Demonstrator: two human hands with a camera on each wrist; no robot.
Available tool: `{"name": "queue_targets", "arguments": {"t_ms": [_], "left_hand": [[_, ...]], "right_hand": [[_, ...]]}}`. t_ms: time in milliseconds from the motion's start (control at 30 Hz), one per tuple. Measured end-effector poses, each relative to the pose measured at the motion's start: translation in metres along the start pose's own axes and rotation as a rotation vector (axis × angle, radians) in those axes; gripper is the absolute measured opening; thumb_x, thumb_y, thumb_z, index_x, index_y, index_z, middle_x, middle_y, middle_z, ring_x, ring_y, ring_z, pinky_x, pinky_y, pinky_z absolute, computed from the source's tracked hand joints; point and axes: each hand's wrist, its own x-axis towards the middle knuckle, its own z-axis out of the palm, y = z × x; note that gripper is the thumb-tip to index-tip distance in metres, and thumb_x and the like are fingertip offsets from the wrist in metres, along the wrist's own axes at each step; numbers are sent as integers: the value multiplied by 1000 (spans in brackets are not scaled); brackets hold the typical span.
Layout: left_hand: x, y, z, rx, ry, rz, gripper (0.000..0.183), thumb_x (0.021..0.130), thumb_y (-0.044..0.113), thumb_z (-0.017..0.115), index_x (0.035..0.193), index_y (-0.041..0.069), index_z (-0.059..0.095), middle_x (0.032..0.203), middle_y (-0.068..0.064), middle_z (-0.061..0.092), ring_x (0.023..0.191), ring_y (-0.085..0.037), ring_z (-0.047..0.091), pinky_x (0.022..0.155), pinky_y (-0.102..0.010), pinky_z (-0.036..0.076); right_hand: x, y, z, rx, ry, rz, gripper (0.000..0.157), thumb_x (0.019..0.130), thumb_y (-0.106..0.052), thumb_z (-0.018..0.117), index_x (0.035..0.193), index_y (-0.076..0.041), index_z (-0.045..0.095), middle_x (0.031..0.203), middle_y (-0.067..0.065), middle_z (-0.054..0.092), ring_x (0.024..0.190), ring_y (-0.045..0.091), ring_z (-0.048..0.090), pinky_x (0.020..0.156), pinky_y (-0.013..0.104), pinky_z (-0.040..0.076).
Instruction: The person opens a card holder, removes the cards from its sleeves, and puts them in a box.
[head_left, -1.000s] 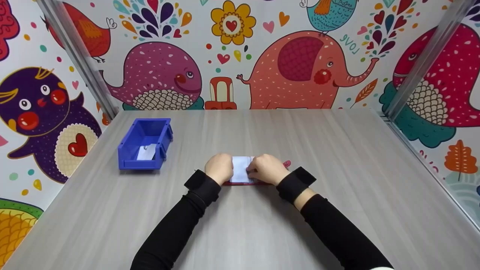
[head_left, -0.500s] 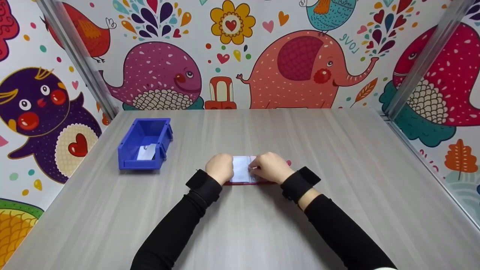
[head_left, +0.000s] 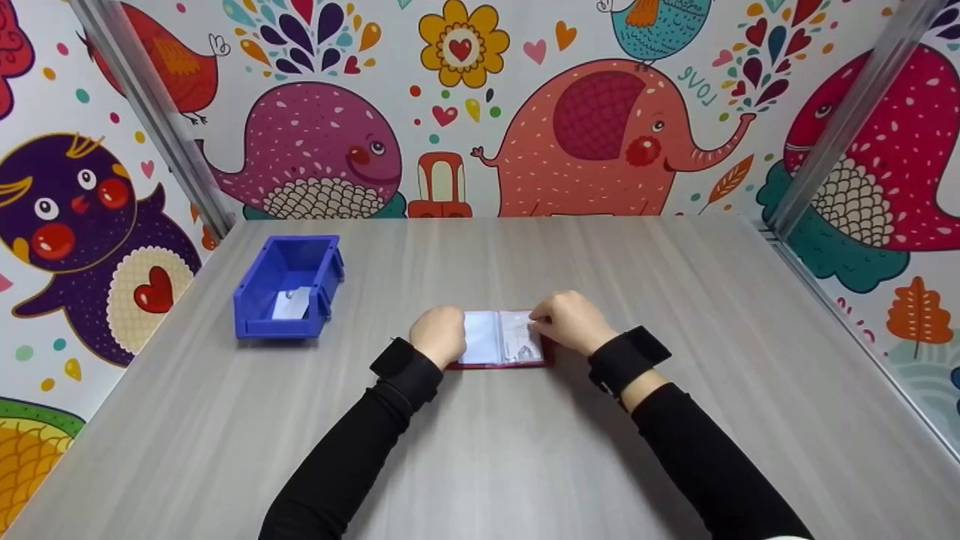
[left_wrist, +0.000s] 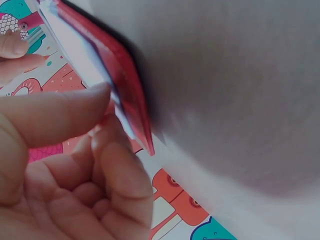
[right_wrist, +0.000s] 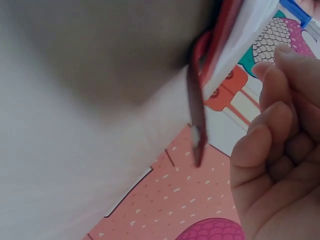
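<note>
A small red card holder [head_left: 497, 366] lies spread on the table, with whitish pages and a clear sleeve [head_left: 517, 341] on its right side. In the head view, my left hand [head_left: 439, 335] holds its left edge. The left wrist view shows that thumb on the pages beside the red cover [left_wrist: 131, 90], with the fingers curled. My right hand [head_left: 574, 321] is over the upper right page, fingers curled and thumb against the index fingertip. Nothing shows between them in the right wrist view, where a strap [right_wrist: 196, 117] with a metal snap hangs off the cover.
A blue bin [head_left: 287, 289] stands at the back left of the table, with a white card [head_left: 291, 303] inside. Behind the table rises a wall [head_left: 450, 112] printed with cartoon animals. Metal posts [head_left: 157, 120] stand at the corners.
My right hand has moved from the middle of the card holder to its right edge, uncovering the right-hand sleeve. My left hand has stayed at the left edge.
</note>
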Motion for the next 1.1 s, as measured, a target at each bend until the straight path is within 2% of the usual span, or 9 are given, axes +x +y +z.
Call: {"name": "queue_targets", "arguments": {"t_ms": [267, 667, 1100], "left_hand": [[0, 0, 0, -12, -1, -6, 5, 82, 0, 64, 80, 1, 68, 87, -14, 69, 80, -31, 66, 68, -45, 55], [-1, 0, -1, -16, -2, -7, 6, 83, 1, 63, 79, 2, 67, 87, -13, 69, 80, -31, 66, 70, -44, 54], [0, -1, 0, -21, -18, -18, 4, 82, 1, 64, 80, 3, 67, 87, -11, 69, 80, -29, 65, 70, -44, 54]], "right_hand": [[-4, 8, 3, -46, -2, 8, 7, 83, -4, 76, 89, -6, 79, 90, 6, 75, 81, 22, 69, 73, 40, 55], [-6, 8, 6, -82, -34, 16, 7, 81, -6, 78, 87, -8, 79, 84, 5, 73, 71, 21, 64, 67, 40, 53], [-6, 4, 7, -76, -70, 42, 8, 81, -7, 80, 89, -6, 79, 87, 6, 73, 75, 22, 65, 71, 39, 53]]}}
